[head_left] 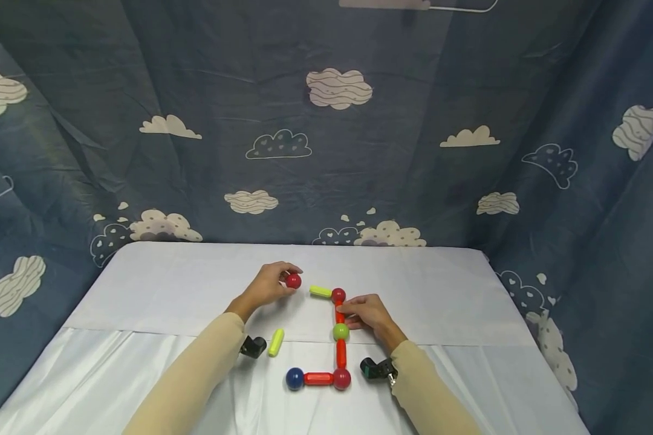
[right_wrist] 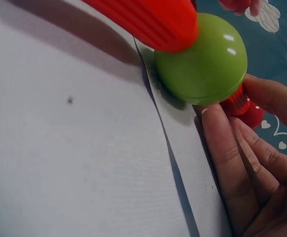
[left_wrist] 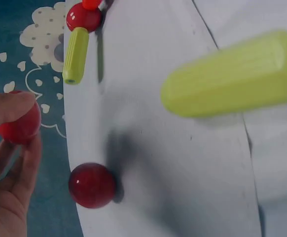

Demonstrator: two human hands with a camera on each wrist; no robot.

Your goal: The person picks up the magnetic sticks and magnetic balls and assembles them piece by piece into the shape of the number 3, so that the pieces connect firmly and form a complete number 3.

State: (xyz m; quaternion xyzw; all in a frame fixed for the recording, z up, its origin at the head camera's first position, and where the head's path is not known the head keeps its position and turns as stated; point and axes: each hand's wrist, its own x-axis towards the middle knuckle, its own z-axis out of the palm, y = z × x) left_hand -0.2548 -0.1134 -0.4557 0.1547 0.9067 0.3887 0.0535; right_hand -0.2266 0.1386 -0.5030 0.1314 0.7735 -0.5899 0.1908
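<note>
My left hand (head_left: 269, 284) pinches a red ball (left_wrist: 21, 121) between thumb and fingers, over the far part of the table. A second red ball (left_wrist: 91, 185) lies on the cloth near that hand in the left wrist view; the hand hides it in the head view. My right hand (head_left: 367, 313) holds the upper red rod (head_left: 340, 314) of a joined chain, just beyond its green ball (right_wrist: 202, 59). From there the chain runs to a far red ball (head_left: 338, 295) with a yellow-green rod (head_left: 321, 292) pointing left.
The chain's near part has a red rod (head_left: 341, 353), a corner red ball (head_left: 341, 379), another red rod (head_left: 318, 379) and a blue ball (head_left: 295, 379). A loose yellow-green rod (head_left: 276, 342) lies beside my left wrist. A cloud-patterned curtain (head_left: 283, 181) stands behind the white table (head_left: 441, 290).
</note>
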